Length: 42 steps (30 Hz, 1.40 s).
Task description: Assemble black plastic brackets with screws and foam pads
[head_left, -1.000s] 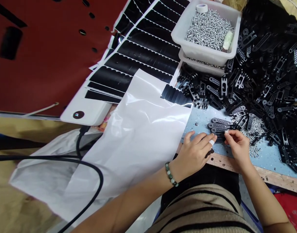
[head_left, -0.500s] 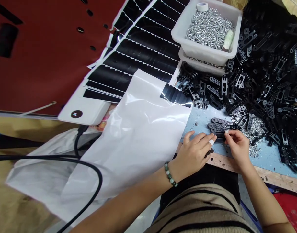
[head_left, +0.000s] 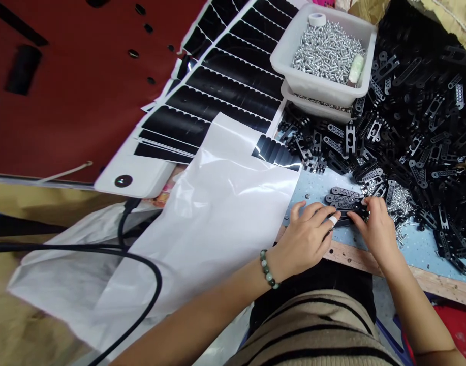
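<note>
My left hand (head_left: 307, 236), a bead bracelet on its wrist and white tape on one finger, rests on the blue table (head_left: 316, 183) with its fingers curled against a black slotted plastic bar. My right hand (head_left: 375, 229) is closed in a pinch on the same row of black bars (head_left: 345, 198), which lie side by side near the table's front edge. Loose silver screws (head_left: 400, 201) lie just right of my right hand.
A big heap of black plastic parts (head_left: 419, 117) fills the right. Two stacked white bins (head_left: 320, 84) hold screws and a tape roll. Black scalloped sticker sheets (head_left: 225, 86), a white glossy sheet (head_left: 217, 213), a white device (head_left: 135, 178) and a black cable (head_left: 141, 264) lie left.
My right hand has shifted a little forward and right over the row of bars. My left hand has barely moved.
</note>
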Each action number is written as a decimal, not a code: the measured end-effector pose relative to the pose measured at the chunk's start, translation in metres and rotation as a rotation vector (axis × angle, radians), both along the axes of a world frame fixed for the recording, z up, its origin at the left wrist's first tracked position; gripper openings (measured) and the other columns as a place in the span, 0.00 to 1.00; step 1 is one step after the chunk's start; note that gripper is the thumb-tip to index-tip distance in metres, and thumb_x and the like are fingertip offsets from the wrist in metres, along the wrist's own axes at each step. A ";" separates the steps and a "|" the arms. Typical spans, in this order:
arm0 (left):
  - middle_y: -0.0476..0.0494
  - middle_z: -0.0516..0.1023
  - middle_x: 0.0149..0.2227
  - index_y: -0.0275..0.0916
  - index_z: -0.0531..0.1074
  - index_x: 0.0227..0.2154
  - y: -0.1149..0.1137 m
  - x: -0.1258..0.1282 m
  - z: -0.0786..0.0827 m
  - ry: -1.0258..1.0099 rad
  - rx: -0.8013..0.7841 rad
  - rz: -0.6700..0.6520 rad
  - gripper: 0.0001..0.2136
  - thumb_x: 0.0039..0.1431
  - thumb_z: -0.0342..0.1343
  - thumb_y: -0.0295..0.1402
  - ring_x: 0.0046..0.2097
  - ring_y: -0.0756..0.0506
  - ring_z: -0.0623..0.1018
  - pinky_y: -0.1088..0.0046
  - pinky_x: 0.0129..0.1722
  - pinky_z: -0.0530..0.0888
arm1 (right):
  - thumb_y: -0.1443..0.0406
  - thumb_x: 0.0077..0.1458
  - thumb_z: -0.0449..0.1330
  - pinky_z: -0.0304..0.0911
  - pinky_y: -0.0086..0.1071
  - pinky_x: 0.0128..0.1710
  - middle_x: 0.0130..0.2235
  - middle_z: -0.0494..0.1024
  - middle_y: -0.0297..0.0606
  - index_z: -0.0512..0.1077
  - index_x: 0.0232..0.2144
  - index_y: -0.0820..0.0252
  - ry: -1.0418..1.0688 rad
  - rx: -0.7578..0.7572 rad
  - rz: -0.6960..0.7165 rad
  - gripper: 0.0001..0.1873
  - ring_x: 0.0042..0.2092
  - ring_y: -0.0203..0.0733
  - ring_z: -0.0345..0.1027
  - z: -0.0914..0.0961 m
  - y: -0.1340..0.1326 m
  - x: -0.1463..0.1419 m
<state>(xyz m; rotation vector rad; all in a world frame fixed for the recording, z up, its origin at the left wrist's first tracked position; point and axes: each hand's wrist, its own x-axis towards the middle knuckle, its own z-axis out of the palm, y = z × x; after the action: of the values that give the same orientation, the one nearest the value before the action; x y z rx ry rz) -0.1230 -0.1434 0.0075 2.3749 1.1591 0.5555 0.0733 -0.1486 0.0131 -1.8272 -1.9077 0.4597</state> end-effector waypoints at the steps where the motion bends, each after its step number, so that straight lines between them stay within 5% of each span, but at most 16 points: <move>1: 0.41 0.74 0.52 0.39 0.71 0.49 0.001 -0.001 0.002 -0.018 -0.022 -0.004 0.16 0.61 0.46 0.27 0.53 0.39 0.68 0.51 0.55 0.56 | 0.59 0.56 0.58 0.65 0.35 0.30 0.39 0.71 0.41 0.65 0.42 0.57 0.015 0.047 0.062 0.13 0.33 0.41 0.66 0.005 0.000 -0.002; 5: 0.38 0.70 0.55 0.36 0.72 0.47 0.004 -0.005 0.008 -0.090 -0.123 -0.058 0.17 0.58 0.44 0.25 0.55 0.38 0.65 0.51 0.57 0.58 | 0.65 0.60 0.54 0.68 0.37 0.39 0.40 0.72 0.41 0.65 0.44 0.55 0.161 0.048 0.452 0.09 0.40 0.41 0.68 0.026 0.000 -0.018; 8: 0.41 0.66 0.59 0.38 0.71 0.48 0.002 -0.010 0.010 -0.193 -0.235 -0.078 0.18 0.59 0.42 0.25 0.59 0.39 0.62 0.53 0.59 0.59 | 0.68 0.62 0.51 0.69 0.35 0.40 0.36 0.73 0.39 0.68 0.38 0.56 0.247 -0.015 0.586 0.07 0.40 0.40 0.68 0.033 -0.001 -0.026; 10: 0.43 0.62 0.62 0.41 0.67 0.54 0.001 -0.014 0.010 -0.318 -0.312 -0.059 0.19 0.63 0.40 0.27 0.62 0.41 0.61 0.58 0.60 0.60 | 0.68 0.61 0.53 0.69 0.33 0.37 0.34 0.72 0.37 0.68 0.36 0.56 0.361 0.007 0.526 0.04 0.37 0.38 0.68 0.032 -0.004 -0.025; 13: 0.43 0.60 0.63 0.42 0.60 0.60 0.002 -0.019 0.007 -0.474 -0.311 0.066 0.21 0.66 0.38 0.28 0.62 0.43 0.63 0.62 0.59 0.63 | 0.67 0.59 0.56 0.70 0.31 0.30 0.34 0.71 0.35 0.68 0.37 0.55 0.612 0.072 0.204 0.03 0.31 0.34 0.68 0.024 -0.008 -0.015; 16: 0.43 0.67 0.59 0.44 0.65 0.57 0.003 -0.017 0.002 -0.321 -0.132 0.115 0.19 0.65 0.41 0.28 0.60 0.41 0.65 0.56 0.59 0.60 | 0.63 0.57 0.58 0.71 0.29 0.26 0.33 0.70 0.31 0.68 0.44 0.52 0.814 0.028 -0.119 0.11 0.27 0.32 0.69 0.013 -0.005 -0.008; 20: 0.42 0.73 0.55 0.41 0.70 0.53 0.002 -0.007 -0.006 -0.037 0.052 0.026 0.17 0.64 0.46 0.28 0.56 0.39 0.68 0.49 0.57 0.55 | 0.57 0.51 0.63 0.73 0.32 0.28 0.32 0.74 0.33 0.74 0.37 0.56 0.878 -0.155 -0.280 0.13 0.30 0.36 0.74 -0.004 0.005 -0.008; 26: 0.42 0.73 0.55 0.39 0.70 0.51 0.000 -0.003 -0.011 0.034 0.103 0.018 0.15 0.64 0.46 0.29 0.54 0.40 0.70 0.51 0.56 0.56 | 0.53 0.46 0.66 0.73 0.33 0.27 0.26 0.77 0.35 0.73 0.30 0.60 0.857 -0.238 -0.339 0.17 0.28 0.40 0.75 -0.020 0.010 -0.014; 42: 0.43 0.73 0.55 0.39 0.70 0.51 0.002 -0.006 -0.007 0.015 0.061 0.003 0.15 0.64 0.45 0.28 0.53 0.41 0.71 0.52 0.56 0.54 | 0.53 0.49 0.64 0.66 0.29 0.24 0.21 0.75 0.33 0.72 0.29 0.60 0.798 -0.240 -0.339 0.16 0.23 0.37 0.71 -0.022 0.008 -0.012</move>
<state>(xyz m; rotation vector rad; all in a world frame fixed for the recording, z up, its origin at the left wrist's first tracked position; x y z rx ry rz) -0.1287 -0.1410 0.0005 2.4327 1.1685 0.5831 0.0613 -0.1401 -0.0089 -1.6842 -1.0209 1.1248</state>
